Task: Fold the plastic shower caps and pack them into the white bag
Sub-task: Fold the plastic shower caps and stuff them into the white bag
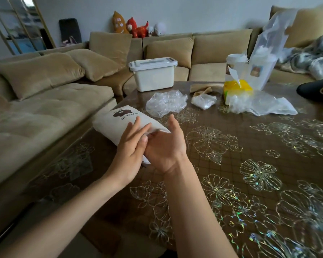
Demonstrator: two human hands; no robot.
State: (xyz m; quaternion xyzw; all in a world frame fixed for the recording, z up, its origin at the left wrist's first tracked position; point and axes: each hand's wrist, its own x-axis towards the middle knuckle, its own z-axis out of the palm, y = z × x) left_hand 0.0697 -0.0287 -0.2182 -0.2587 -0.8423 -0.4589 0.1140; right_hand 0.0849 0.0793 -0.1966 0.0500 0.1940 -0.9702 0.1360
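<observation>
Packing part-done, judged from the layout: left hand flat on bag, fingers straight; right hand curled round its mouth; beyond bag, crumpled cap unfolded, folded cap unpacked.

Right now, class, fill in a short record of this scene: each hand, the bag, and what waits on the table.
left hand: straight fingers resting on the white bag
right hand: palm up, fingers curled round the bag's near end
shower cap: crumpled, loose on the table beyond the bag
bag contents: hidden
</observation>
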